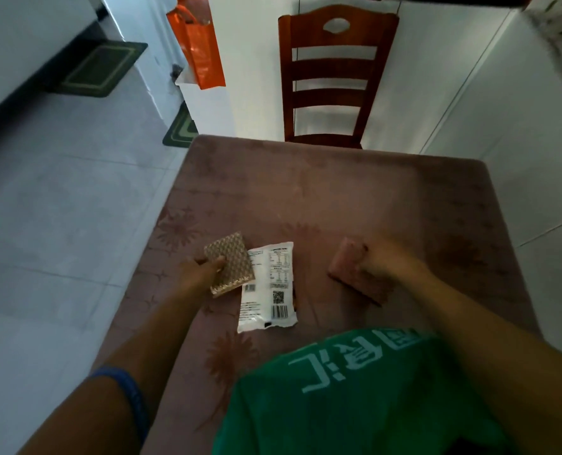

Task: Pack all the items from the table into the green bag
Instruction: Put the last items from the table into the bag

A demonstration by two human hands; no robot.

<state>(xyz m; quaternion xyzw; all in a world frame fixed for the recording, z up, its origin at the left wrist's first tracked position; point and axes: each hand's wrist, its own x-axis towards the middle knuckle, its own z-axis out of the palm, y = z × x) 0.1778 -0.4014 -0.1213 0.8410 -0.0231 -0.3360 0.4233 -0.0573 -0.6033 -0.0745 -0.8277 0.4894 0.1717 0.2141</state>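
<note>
The green bag [365, 395] with pale lettering lies at the near edge of the table [322, 192]. My left hand [204, 269] grips a beige patterned flat box [232, 262] by its left side; the box overlaps a white printed packet [269, 290] lying flat on the table. My right hand [381, 264] is blurred and closed on a pink rectangular block [348, 267], whose near end tilts down toward the tabletop. Both arms reach over the bag.
The table has a pink flowered cloth. A brown wooden chair [332, 77] stands at its far edge. An orange bag [200, 47] hangs at the back left. Tiled floor with green mats [99, 68] lies to the left; white cabinets stand to the right.
</note>
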